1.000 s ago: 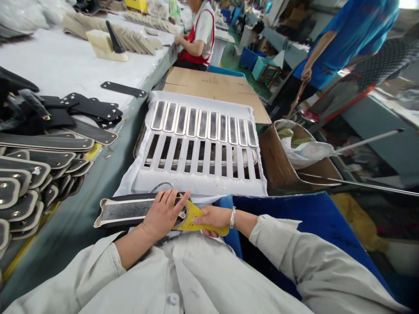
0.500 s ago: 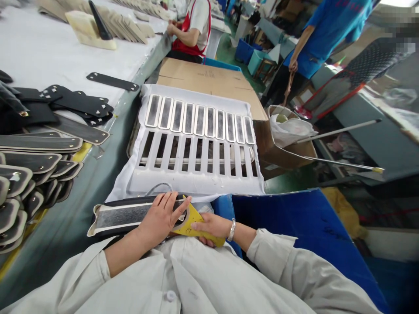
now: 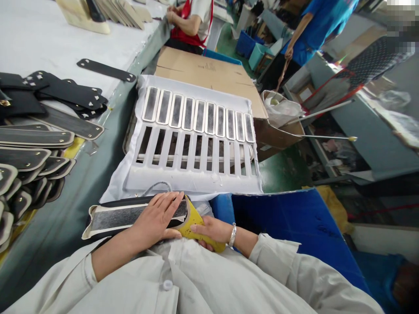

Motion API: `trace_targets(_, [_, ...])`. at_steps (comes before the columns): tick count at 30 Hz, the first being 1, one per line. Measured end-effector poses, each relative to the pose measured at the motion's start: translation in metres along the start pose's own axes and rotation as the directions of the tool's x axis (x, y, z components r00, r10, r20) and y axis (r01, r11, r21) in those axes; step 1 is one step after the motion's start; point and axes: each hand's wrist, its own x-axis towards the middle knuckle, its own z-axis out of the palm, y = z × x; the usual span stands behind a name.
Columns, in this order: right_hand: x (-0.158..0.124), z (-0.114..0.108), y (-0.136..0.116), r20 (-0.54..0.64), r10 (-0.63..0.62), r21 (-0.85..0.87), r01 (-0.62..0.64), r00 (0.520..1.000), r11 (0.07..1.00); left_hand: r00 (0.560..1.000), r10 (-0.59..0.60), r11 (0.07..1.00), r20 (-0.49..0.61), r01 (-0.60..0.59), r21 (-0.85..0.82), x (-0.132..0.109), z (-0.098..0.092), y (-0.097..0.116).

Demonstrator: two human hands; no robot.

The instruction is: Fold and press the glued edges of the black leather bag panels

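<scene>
A long strap piece [image 3: 114, 216], black outside with a grey strip and cream edge on top, lies across my lap. My left hand [image 3: 157, 218] rests flat on its right end, fingers stretched out. My right hand [image 3: 209, 231] grips a yellow scraper-like tool [image 3: 193, 218] whose tip meets the strap's end under my left fingers. Just beyond stands a white slotted rack [image 3: 193, 161]; its far row holds several similar grey-faced pieces [image 3: 196, 115], while its near row of slots shows dark gaps.
Black strap pieces [image 3: 36, 144] lie stacked on the table to the left. Flat cardboard [image 3: 206, 74] sits past the rack. A blue bin [image 3: 294, 222] is at my right. A seated person [image 3: 193, 22] and a standing person in blue [image 3: 314, 30] work further off.
The view has tipped downward. My left fingers have flattened over the strap's end, covering more of the yellow tool. The strap has shifted slightly left.
</scene>
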Motion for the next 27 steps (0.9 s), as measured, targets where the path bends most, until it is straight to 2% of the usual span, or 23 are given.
trace_targets(6, [-0.009,0.002,-0.021,-0.015,0.088,-0.042,-0.089,0.996,0.995,1.000,0.009,1.000,-0.018,-0.009,0.009,0.000,0.001,0.000])
trace_targets(13, [-0.001,-0.017,-0.025,0.083,0.132,-0.137,-0.119,0.988,0.983,1.000,-0.004,1.000,-0.029,0.004,-0.028,-0.003,0.003,0.005])
trace_targets(17, [0.004,-0.019,-0.024,0.030,0.093,-0.114,-0.089,0.995,0.990,0.999,-0.007,0.999,-0.044,0.004,-0.050,-0.003,0.005,0.004])
trace_targets(22, [-0.002,0.002,-0.016,-0.132,-0.058,-0.146,0.039,0.990,0.989,0.999,-0.016,0.999,-0.051,0.014,-0.029,-0.001,0.003,0.004])
trace_targets(24, [-0.009,0.012,-0.012,-0.243,-0.148,-0.159,0.111,0.959,0.981,0.998,-0.047,0.999,-0.047,0.047,0.000,-0.002,0.002,0.005])
trace_targets(25, [-0.014,0.016,-0.011,-0.317,-0.207,-0.152,0.166,0.926,0.974,0.997,-0.069,0.997,-0.045,0.069,0.015,-0.002,0.001,0.006])
trace_targets(26, [-0.018,0.020,-0.010,-0.405,-0.282,-0.136,0.248,0.870,0.959,0.995,-0.091,0.995,-0.042,0.092,0.026,-0.003,0.001,0.007])
trace_targets(27, [-0.023,0.023,-0.011,-0.495,-0.363,-0.118,0.353,0.789,0.928,0.993,-0.111,0.993,-0.035,0.112,0.030,-0.004,0.000,0.008])
